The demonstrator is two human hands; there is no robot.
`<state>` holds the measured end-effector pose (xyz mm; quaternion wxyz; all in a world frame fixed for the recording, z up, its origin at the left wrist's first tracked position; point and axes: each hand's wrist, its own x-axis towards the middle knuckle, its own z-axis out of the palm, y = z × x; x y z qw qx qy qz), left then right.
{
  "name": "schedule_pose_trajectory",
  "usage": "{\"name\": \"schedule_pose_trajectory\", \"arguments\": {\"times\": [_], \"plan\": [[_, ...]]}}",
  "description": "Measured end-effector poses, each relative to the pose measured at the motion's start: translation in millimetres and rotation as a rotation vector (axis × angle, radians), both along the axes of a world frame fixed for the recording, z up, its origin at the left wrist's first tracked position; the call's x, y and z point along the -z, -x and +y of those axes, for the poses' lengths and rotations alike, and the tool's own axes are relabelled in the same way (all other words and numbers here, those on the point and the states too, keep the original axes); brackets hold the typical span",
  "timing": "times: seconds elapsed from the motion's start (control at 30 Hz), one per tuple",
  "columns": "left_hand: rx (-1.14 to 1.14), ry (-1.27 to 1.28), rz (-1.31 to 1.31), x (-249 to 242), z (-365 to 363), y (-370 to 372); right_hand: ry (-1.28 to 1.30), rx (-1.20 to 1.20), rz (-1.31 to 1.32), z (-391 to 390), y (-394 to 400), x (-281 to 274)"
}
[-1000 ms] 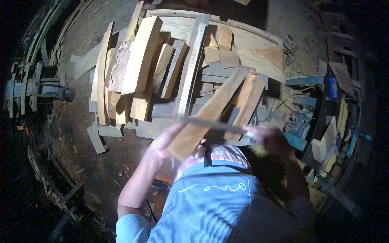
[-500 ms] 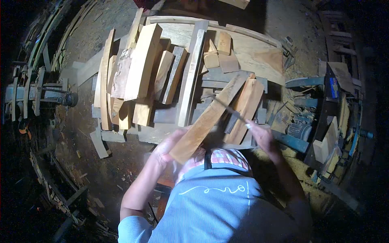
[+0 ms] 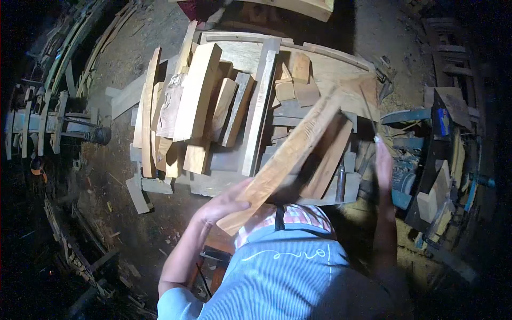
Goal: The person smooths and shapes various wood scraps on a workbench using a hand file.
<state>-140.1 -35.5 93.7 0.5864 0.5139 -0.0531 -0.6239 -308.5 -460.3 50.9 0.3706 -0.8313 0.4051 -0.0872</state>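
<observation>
My left hand (image 3: 226, 205) is closed round the near end of a long wooden board (image 3: 288, 152), thumb on its top face. The board slants away to the upper right, raised over the workbench. My right hand (image 3: 383, 162) is off to the right of the board, closed on a thin dark stick-like tool (image 3: 368, 109) that points up and away. Motion blurs the tool, and I cannot make out its kind. A second wooden piece (image 3: 330, 162) lies on the bench partly behind the held board. Near it rests a dark cylindrical object (image 3: 341, 184).
Several wooden beams and offcuts (image 3: 194, 96) lie side by side on the bench's left half. Small wood blocks (image 3: 301, 68) sit towards the back. Machinery with a motor (image 3: 402, 178) stands at the right. Another person's red garment (image 3: 192, 9) shows at the top.
My right hand has swung right and slightly up, carrying the thin tool away from the board it crossed before. The board's near end has shifted slightly down and left in view.
</observation>
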Motion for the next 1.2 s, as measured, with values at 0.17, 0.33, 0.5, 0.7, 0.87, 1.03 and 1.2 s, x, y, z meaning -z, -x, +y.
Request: {"name": "schedule_pose_trajectory", "arguments": {"times": [0.17, 0.33, 0.5, 0.7, 0.87, 1.03, 1.2], "plan": [[-0.266, -0.145, -0.296, 35, -10, -7, -0.024, -0.085, -0.186, 18, -9, 12], [-0.400, -0.183, -0.467, 103, -25, -28, -0.006, -0.131, -0.112, 33, -4, 13], [-0.351, -0.220, -0.647, 110, -29, -32, -0.045, -0.108, -0.206, 18, 15, 25], [-0.554, -0.265, -0.758, 157, -16, -35, -0.172, -0.025, -0.138, 47, 29, 39], [-0.371, -0.586, -1.470, 112, -36, -13, -0.181, 0.030, -0.043, 78, 39, 42], [-0.170, -0.284, -1.069, 131, -74, 38, -0.252, 0.087, -0.074, 106, 51, 55], [0.339, -0.239, -0.460, 131, -128, 87, -0.226, 0.094, -0.141, 111, 59, 77]]}}
